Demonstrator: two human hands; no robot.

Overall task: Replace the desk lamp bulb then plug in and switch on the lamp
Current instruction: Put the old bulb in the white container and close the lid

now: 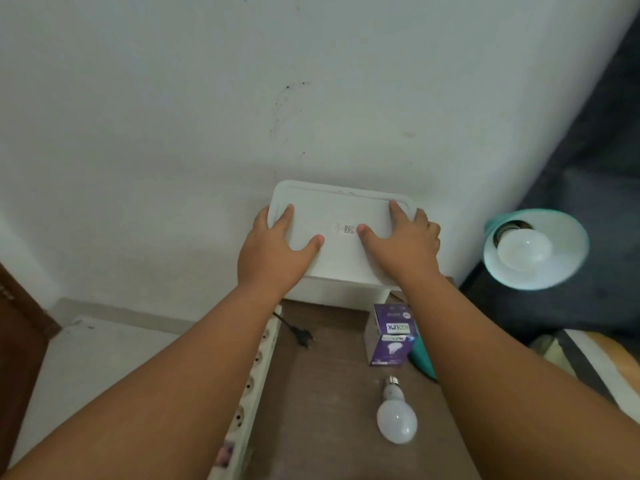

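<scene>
While both palms press flat at frame centre, the left hand and right hand spread their fingers wide on the white box lid. Lower centre, the loose bulb lies on the table; the lamp sits at right.

Soft, even, rather dim light fills the room, leaving the wall a cool grey with no glare and only faint shadows under the forearms on the table. Wide-angle distortion bows the wall's right edge and stretches the arms toward the lower corners. The teal lamp shade is motion-blurred; the centre is moderately sharp.
</scene>
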